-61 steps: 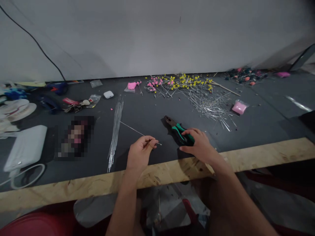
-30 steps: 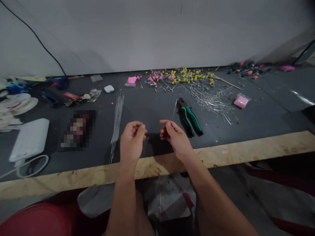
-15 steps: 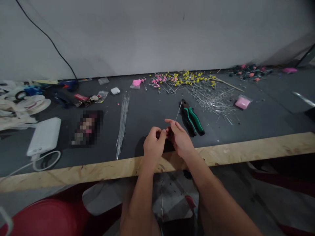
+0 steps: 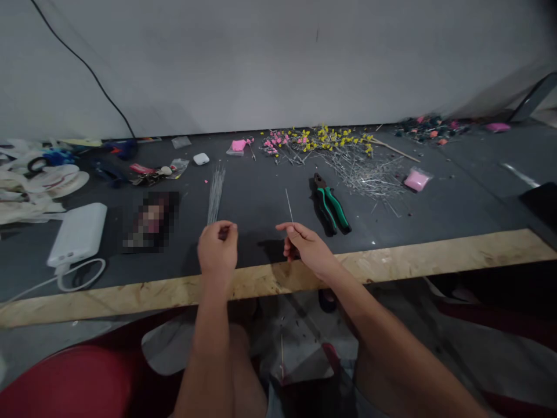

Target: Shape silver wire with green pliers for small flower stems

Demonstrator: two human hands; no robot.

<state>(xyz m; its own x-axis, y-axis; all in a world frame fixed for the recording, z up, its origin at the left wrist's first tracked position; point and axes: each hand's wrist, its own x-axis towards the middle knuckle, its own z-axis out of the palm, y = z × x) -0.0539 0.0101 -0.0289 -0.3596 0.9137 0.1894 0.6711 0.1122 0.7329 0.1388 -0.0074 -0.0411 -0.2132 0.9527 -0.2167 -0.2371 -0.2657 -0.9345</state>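
My right hand (image 4: 307,244) pinches a thin straight wire (image 4: 289,203) between thumb and fingers, its free end pointing up and away from me. Over the near end of a bundle of loose silvery wires (image 4: 216,194) is my left hand (image 4: 218,249), with fingers curled and the thumb pressed towards them. Whether it grips any wire is hidden. Green-and-black pliers (image 4: 331,203) lie on the dark tabletop just right of my right hand, jaws pointing away.
Cut wires (image 4: 369,177) lie piled behind the pliers, beside wire stems tipped yellow (image 4: 324,138) and pink (image 4: 278,140). Pink clay packets (image 4: 416,179) sit nearby. At left are a white power bank (image 4: 78,234), a blurred dark object (image 4: 152,220) and an earbud case (image 4: 201,158). A wooden edge (image 4: 261,281) runs in front.
My hands have come apart. The left has moved left to the wire bundle; the right has shifted slightly left, and its wire now leans left instead of right.
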